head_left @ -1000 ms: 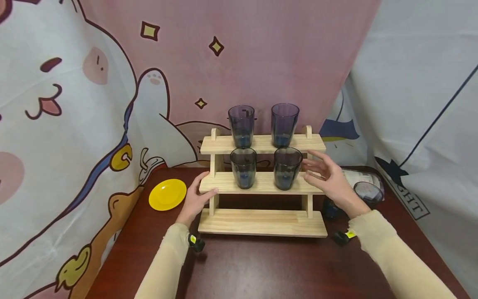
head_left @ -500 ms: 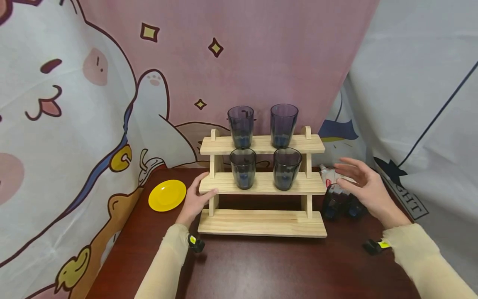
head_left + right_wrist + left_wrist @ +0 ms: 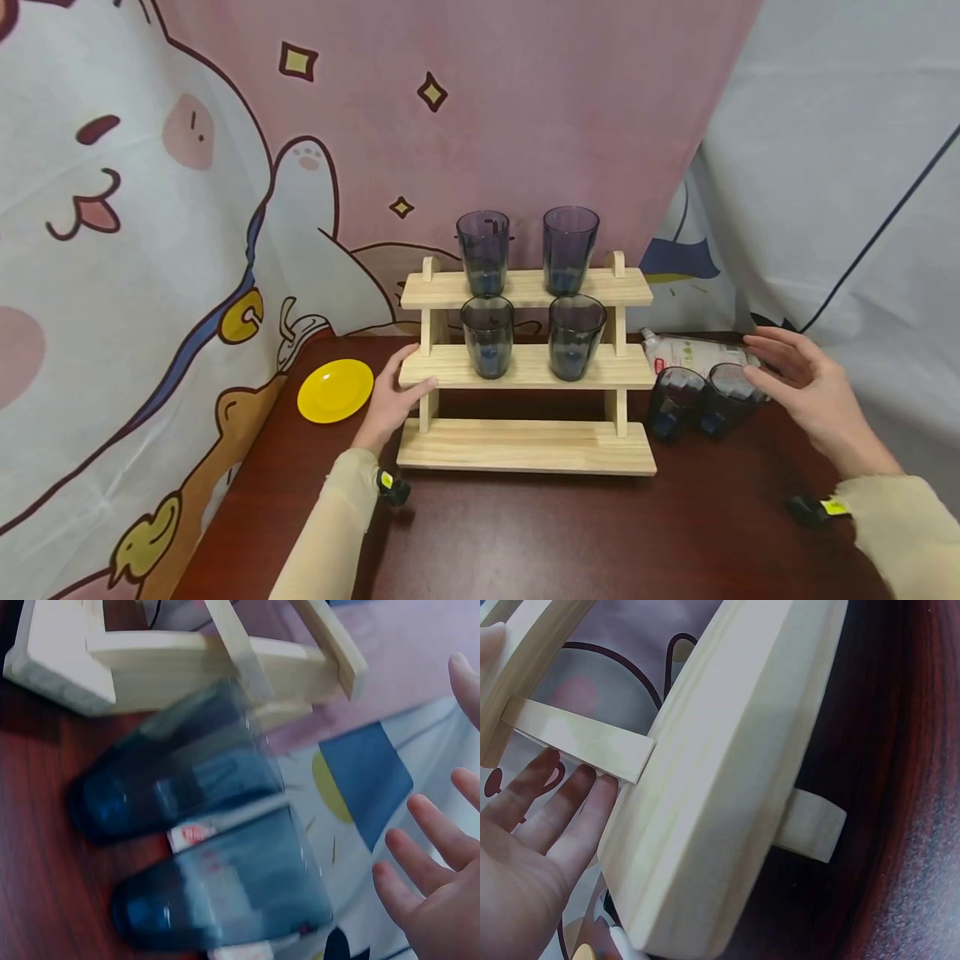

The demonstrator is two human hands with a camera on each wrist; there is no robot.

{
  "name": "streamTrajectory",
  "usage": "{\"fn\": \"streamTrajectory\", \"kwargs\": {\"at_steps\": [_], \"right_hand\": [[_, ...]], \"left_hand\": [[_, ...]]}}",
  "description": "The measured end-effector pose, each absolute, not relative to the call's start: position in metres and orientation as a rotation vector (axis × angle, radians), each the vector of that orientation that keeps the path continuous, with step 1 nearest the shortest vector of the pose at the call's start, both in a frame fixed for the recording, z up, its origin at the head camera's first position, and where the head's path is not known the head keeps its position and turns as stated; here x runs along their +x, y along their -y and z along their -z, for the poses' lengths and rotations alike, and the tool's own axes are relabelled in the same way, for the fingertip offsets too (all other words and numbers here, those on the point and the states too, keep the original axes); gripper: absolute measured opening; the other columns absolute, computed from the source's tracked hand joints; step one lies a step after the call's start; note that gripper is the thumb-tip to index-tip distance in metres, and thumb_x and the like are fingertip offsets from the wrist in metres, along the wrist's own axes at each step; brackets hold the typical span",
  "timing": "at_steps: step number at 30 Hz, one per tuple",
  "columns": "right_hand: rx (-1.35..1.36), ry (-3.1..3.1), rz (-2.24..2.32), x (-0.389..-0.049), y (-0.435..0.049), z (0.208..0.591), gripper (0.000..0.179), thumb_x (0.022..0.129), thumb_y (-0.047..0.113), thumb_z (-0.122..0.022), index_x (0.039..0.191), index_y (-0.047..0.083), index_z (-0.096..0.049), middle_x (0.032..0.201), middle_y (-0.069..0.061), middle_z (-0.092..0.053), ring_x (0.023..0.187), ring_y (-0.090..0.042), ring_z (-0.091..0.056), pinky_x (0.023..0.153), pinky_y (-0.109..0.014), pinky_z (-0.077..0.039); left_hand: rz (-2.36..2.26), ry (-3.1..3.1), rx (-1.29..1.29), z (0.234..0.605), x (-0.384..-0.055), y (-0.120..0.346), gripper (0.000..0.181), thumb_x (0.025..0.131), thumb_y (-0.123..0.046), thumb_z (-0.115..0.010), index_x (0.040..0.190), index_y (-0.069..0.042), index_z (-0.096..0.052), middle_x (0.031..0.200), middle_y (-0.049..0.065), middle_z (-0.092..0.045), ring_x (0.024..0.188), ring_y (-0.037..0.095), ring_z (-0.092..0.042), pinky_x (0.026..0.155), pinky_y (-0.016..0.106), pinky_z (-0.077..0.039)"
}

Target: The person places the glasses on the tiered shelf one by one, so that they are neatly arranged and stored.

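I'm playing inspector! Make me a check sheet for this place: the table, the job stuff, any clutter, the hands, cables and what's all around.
Surface: dark red-brown, wood-grained table, shiny in front.
Job's things: pale wooden three-tier shelf, with two purplish see-through tumblers on top and two greyish see-through tumblers in the middle; two dark bluish see-through tumblers stand on the table to the right.
Clutter: round yellow plate on the left; white printed pouch behind the bluish tumblers.
Hands: left hand grips the shelf's left side; right hand holds nothing, near the bluish tumblers.
Cables: nothing seen.
Surroundings: pink-and-white cartoon-printed cloth.
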State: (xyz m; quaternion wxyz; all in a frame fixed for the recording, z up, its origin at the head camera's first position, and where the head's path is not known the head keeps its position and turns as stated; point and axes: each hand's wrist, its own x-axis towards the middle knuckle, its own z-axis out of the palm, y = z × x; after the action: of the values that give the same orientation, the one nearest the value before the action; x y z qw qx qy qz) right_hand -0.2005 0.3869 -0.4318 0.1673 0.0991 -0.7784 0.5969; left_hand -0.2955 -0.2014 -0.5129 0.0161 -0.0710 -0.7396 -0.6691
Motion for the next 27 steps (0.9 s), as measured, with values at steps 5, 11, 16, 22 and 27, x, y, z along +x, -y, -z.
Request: {"fn": "streamTrajectory", "kwargs": {"at_steps": [5,11,16,22,27], "right_hand": [[0.207,2.253,-1.623,-0.198,-0.403,0.442,0.067,0.095,-0.011,-0.069,0.154,0.013,-0.049,0.132,0.016,-0.065,0.121,0.009,-0.057,0.092,-0.004,-0.045],[0.187,2.331,-1.608,-0.195,-0.419,0.461,0.072,0.096,-0.01,-0.069,0.157,0.02,-0.046,0.128,0.027,-0.062,0.114,0.017,-0.058,0.086,-0.004,-0.047],[0.101,2.482,-1.491,-0.194,-0.424,0.476,0.077,0.1,0.005,-0.071,0.164,0.028,-0.034,0.134,0.03,-0.054,0.112,0.021,-0.051,0.084,-0.002,-0.043],[-0.049,2.675,-1.37,-0.195,-0.42,0.493,0.086,0.102,0.028,-0.072,0.169,0.03,-0.019,0.163,-0.018,-0.039,0.133,-0.005,-0.047,0.077,-0.004,-0.04],[-0.049,2.684,-1.449,-0.199,-0.414,0.506,0.094,0.102,0.028,-0.073,0.17,0.031,-0.009,0.156,-0.04,-0.029,0.124,-0.001,-0.052,0.075,-0.006,-0.045]], "left_hand": [[2.073,2.304,-0.219,0.513,-0.296,0.202,0.069,0.093,-0.018,-0.083,0.152,-0.035,-0.051,0.142,0.014,-0.058,0.104,0.026,-0.067,0.084,0.04,-0.061],[2.076,2.312,-0.217,0.513,-0.296,0.202,0.068,0.094,-0.02,-0.083,0.152,-0.035,-0.051,0.145,0.013,-0.057,0.107,0.027,-0.066,0.087,0.042,-0.06],[2.077,2.315,-0.209,0.513,-0.296,0.202,0.068,0.093,-0.021,-0.083,0.151,-0.036,-0.051,0.143,0.013,-0.058,0.106,0.027,-0.067,0.087,0.042,-0.06],[2.078,2.307,-0.217,0.513,-0.296,0.202,0.069,0.092,-0.022,-0.084,0.151,-0.037,-0.052,0.142,0.012,-0.059,0.106,0.028,-0.067,0.086,0.042,-0.061],[2.087,2.304,-0.202,0.513,-0.296,0.201,0.069,0.092,-0.022,-0.085,0.15,-0.039,-0.052,0.142,0.011,-0.059,0.107,0.028,-0.067,0.086,0.044,-0.061]]}}
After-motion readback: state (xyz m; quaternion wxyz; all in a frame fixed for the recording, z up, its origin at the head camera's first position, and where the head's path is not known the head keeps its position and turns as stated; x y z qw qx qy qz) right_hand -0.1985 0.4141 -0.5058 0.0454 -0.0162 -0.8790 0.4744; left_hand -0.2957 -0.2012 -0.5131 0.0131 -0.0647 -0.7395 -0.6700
